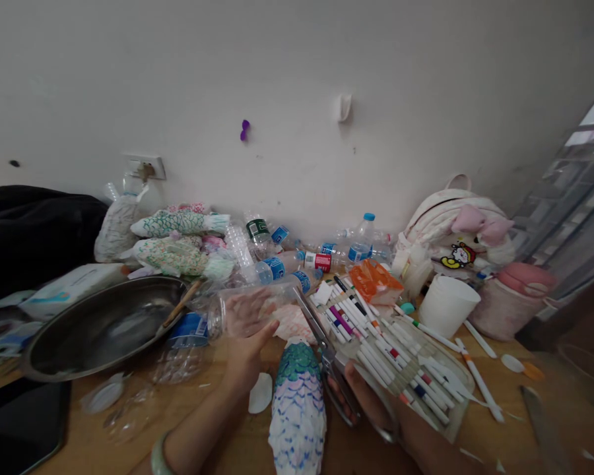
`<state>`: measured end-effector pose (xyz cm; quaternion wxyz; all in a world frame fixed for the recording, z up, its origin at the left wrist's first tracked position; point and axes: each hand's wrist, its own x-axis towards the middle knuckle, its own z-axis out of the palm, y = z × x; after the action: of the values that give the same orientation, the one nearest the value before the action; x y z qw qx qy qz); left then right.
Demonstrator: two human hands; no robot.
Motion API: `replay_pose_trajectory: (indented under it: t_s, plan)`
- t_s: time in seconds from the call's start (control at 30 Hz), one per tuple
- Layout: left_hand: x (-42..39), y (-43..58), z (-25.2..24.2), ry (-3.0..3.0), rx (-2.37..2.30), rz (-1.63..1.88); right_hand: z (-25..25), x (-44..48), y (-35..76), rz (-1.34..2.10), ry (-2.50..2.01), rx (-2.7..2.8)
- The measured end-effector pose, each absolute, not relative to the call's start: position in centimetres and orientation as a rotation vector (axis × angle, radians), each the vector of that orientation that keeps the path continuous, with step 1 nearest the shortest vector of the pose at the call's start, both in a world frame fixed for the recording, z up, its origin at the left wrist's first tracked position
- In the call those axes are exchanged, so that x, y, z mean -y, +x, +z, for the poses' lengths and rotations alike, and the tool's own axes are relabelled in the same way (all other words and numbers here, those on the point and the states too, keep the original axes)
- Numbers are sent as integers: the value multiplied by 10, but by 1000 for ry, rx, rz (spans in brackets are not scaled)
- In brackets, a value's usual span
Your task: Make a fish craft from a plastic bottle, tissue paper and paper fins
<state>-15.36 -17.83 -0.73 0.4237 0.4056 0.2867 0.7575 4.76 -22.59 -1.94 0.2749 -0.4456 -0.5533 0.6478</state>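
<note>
My left hand [247, 346] grips a clear piece of cut plastic bottle [284, 288]; its fingers show blurred through the plastic. In my right hand [363, 392] is a pair of metal scissors [327, 346], fingers through the handles. The blades point up and left, near the right end of the plastic. Between my forearms lies a white fish-shaped craft [298, 409], its scales painted green at the far end and blue nearer me. A small white oval piece [261, 394] rests beside it, on its left.
A metal basin [103, 330] with a brush stands left, near a black phone [24, 422]. Marker pens [391, 349] lie on a tray at right, by a white cup [448, 303]. Plastic bottles [361, 241] and painted fish [171, 254] line the wall. A blade [539, 415] lies front right.
</note>
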Motion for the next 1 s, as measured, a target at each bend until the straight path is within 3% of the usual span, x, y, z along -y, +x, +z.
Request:
replay_pose_trajectory:
  t_s: [1.0]
  plan:
    - [174,-167,10,867,-571,1736,-21,223,45,1588,-1239,1652]
